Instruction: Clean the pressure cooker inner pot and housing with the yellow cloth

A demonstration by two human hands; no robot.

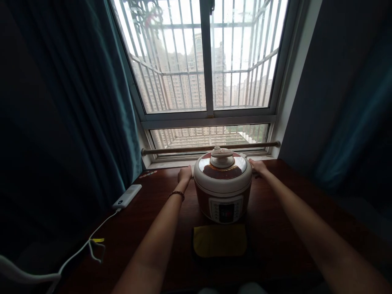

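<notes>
A white and reddish-brown electric pressure cooker (223,185) stands on the dark wooden table (284,228), its lid on and its control panel facing me. My left hand (185,174) rests against the cooker's left side near the rim, with a bead bracelet on the wrist. My right hand (258,166) is pressed to the cooker's right side. Both arms reach forward round the pot. The fingers of both hands are mostly hidden behind the cooker's body. A yellow cloth (219,240) lies flat on the table just in front of the cooker.
A white power bank (127,196) with a white cable (82,249) lies at the table's left edge. A large barred window (205,61) with a wooden rod (211,148) is behind the cooker. Dark teal curtains (76,102) hang on both sides.
</notes>
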